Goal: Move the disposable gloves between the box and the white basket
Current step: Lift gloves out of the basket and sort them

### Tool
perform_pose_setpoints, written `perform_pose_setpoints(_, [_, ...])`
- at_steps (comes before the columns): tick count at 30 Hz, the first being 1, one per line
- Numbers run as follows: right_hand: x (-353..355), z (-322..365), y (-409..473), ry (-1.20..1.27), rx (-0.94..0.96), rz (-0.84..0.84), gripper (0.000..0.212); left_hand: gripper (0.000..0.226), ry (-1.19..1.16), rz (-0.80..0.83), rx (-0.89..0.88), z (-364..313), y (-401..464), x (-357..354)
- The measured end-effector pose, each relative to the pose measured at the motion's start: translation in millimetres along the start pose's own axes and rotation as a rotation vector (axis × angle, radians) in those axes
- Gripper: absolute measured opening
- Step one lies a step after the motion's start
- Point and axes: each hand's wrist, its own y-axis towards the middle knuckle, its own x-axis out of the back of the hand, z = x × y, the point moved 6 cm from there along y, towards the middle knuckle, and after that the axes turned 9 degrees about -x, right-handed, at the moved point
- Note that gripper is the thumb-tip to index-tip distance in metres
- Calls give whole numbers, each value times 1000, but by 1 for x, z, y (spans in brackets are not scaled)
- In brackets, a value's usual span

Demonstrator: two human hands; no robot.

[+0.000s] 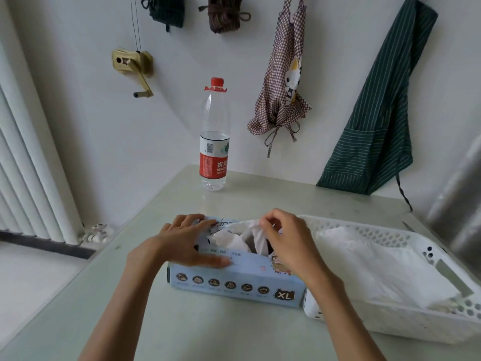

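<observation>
Two bare forearms come in from the bottom edge, both hands over the box [234,280], a pale blue carton w/ a row of round icons and an "XL" mark on its near side, lying long-ways on the table [130,308].

L hand [186,242] lies flat on the box top, left of the opening; fingers straight and spread, thumb along the near top edge, pressing the carton down. Nothing curled round anything.

R hand [282,237] sits at the opening, just right of the L hand. Fingertips pinch a bunch of thin white glove [253,229] that rises from the slot up into the pinch; more crumpled white glove material shows in the opening directly below and left of that pinch. Can't tell how many gloves are in the pinch.

Right of the R hand, touching or nearly touching the box end: the white basket [416,319], perforated walls, slot handle on its right side. A pile of gloves [374,264] lies inside it, filling much of the floor.

Beyond the hands, well apart: water bottle [214,142] w/ red cap and red label, upright near the table's far edge. Behind, on the wall: checked apron [283,82], green striped apron [385,113], a brass-coloured crank [135,67] to the left.
</observation>
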Motion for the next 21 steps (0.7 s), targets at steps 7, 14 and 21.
perform_pose_setpoints(7, [6, 0, -2, 254, 26, 24, 15, 103, -102, -338, -155, -24, 8, 22])
perform_pose_setpoints(14, [21, -8, -2, 528, -101, 51, 21, 28, -613, -663, -371, -53, 5, 42])
perform_pose_setpoints(21, [15, 8, -9, 284, 11, 139, 52, 13, -636, -698, -407, -66, 0, 50])
